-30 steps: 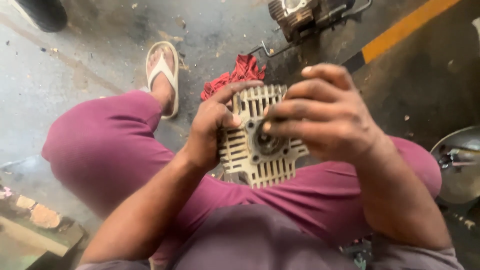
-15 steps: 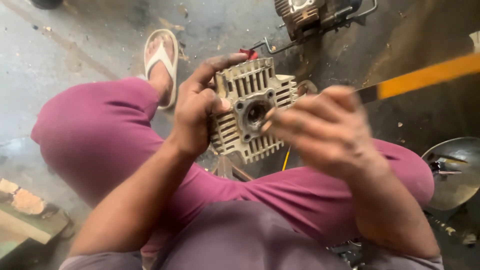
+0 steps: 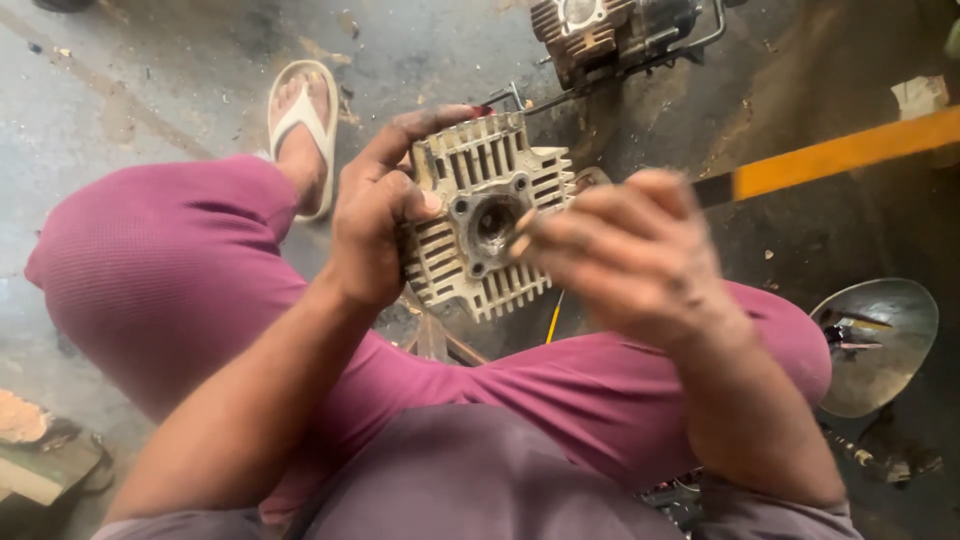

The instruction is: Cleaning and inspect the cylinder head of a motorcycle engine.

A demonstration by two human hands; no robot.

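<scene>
Finned cylinder head point(image 3: 480, 215) sits higher than before, red rag gone from view. Left hand point(image 3: 375, 215) grips its edge; right hand point(image 3: 625, 250) blurred, fingers bunched at its centre. Yellow floor stripe point(image 3: 840, 152) right.

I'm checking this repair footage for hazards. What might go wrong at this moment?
The finned metal engine part is gripped by the left hand alone, in the air above the knees; it may slip and fall near the sandalled foot. The right hand is blurred at its centre hole, where fin edges might nick fingertips.

free: bare floor point(image 3: 150, 90) upper left | blocked: engine point(image 3: 610, 35) ahead (metal bowl point(image 3: 875, 340) right)
</scene>
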